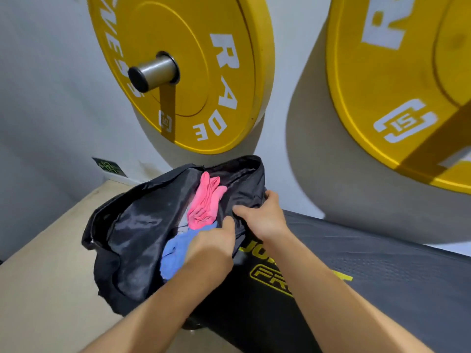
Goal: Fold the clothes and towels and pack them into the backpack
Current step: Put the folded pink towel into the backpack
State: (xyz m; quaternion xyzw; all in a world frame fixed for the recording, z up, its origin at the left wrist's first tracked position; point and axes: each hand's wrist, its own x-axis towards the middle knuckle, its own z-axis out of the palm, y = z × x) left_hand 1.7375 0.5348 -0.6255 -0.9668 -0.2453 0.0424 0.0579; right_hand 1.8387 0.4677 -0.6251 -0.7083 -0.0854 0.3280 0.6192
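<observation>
A black backpack (132,240) lies open on a wooden platform, its mouth facing me. Inside it sit a pink cloth (205,202) toward the back and a blue cloth (175,250) nearer to me. My left hand (211,245) is inside the opening, its fingers curled round the blue cloth and pressing it down. My right hand (262,215) grips the backpack's right edge, fingers curled over the black fabric. A bit of white or grey fabric shows between the two cloths.
A black padded bench (369,271) with yellow lettering lies under the backpack's right side. Two large yellow weight plates (193,72) (397,80) hang on the white wall behind. The wooden platform (46,276) extends to the left.
</observation>
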